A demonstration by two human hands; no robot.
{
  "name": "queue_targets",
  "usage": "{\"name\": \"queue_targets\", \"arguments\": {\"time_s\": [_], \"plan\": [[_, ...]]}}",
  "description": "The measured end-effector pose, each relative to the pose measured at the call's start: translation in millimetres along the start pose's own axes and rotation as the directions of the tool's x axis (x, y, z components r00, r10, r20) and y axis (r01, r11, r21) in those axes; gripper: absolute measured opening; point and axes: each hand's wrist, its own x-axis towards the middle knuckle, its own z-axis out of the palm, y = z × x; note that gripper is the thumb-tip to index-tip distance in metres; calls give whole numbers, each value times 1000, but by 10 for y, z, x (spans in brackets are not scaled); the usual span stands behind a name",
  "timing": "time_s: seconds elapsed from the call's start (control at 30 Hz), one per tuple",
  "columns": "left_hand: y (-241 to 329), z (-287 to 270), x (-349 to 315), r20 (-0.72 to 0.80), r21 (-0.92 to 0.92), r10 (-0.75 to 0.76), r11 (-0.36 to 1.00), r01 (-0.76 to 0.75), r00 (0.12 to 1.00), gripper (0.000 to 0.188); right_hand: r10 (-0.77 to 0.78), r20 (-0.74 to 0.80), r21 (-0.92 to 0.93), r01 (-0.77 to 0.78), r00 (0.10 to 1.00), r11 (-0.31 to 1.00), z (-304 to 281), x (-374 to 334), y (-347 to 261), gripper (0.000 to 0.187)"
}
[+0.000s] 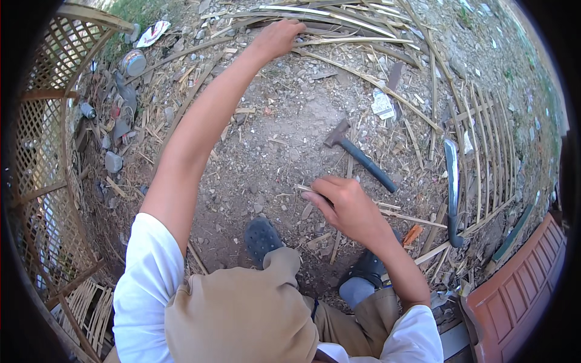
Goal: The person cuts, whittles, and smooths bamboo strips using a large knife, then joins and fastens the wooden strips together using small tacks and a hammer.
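My left arm stretches far forward. My left hand (278, 39) is at the edge of a pile of thin wooden strips (345, 24), its fingers curled down at the end of a dark strip. Close to my body, my right hand (346, 204) pinches a thin pale strip (417, 218); a short end of it sticks out past the thumb, and the rest runs off to the right under the hand. Just beyond that hand a hammer (368, 162) with a dark handle lies on the dirt. Farther right lies a long curved blade (452, 181) with a dark handle.
A slatted wooden frame (490, 151) lies at the right, with a reddish-brown panelled piece (520, 284) nearer. Lattice panels (45, 151) stand along the left. A tub (134, 62) and litter lie on the stony ground. My dark clogs (262, 237) stand below my hands.
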Motion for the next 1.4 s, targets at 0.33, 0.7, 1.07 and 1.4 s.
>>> {"name": "queue_targets", "arguments": {"time_s": [0.33, 0.7, 1.07, 1.4], "plan": [[326, 507, 632, -11, 279, 150, 950, -141, 989, 39, 8, 5, 80, -8, 1000, 997, -24, -193, 240, 22], [83, -196, 633, 29, 252, 236, 939, -235, 971, 24, -55, -30, 118, 58, 998, 991, -79, -281, 250, 22], [269, -1937, 1035, -421, 472, 196, 881, 29, 886, 18, -251, 11, 155, 246, 968, 957, 48, -115, 94, 28], [-124, -3178, -248, 568, -481, -359, 585, 653, 741, 20, -375, 167, 81, 366, 912, 927, -16, -111, -361, 30]]}}
